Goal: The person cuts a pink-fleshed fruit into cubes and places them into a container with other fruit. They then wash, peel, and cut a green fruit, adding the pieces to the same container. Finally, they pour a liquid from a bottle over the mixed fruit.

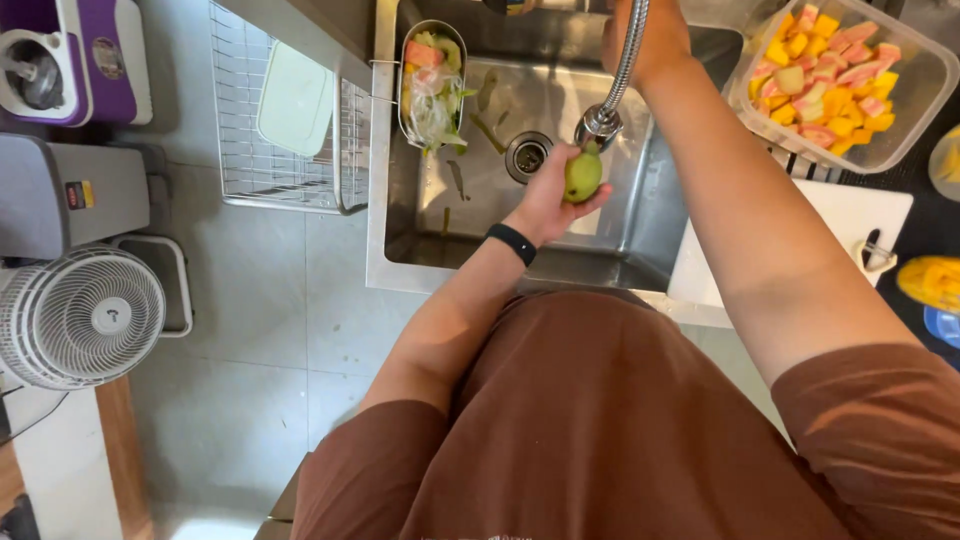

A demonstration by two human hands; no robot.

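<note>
Nearest: brown shirt fills frame btm, soft matte cloth. At 9 o'clock a round white fan w/ ribbed grille stands on grey floor tiles; open floor runs btwn fan and sink front.

Left hand, black band on wrist, cups a green pear-shaped fruit: fingers curled round it, thumb side pressed on smooth skin. Fruit sits near centre, over the steel sink, just below the sprayer head of a ribbed metal hose. Drain lies just at 9 o'clock of fruit. Basin floor around is mostly bare, few green peel scraps.

Right hand is up at 12 o'clock, behind the hose; grip can't tell, fingers hidden.

At 3 o'clock, white cutting board butts sink's right rim. Further, 1–2 o'clock: clear plastic tub, rounded corners, holds yellow and pink fruit cubes. At 11 o'clock, oval steel strainer w/ veg scraps hangs on sink's left edge; beyond, wire rack holds a pale lid.
</note>
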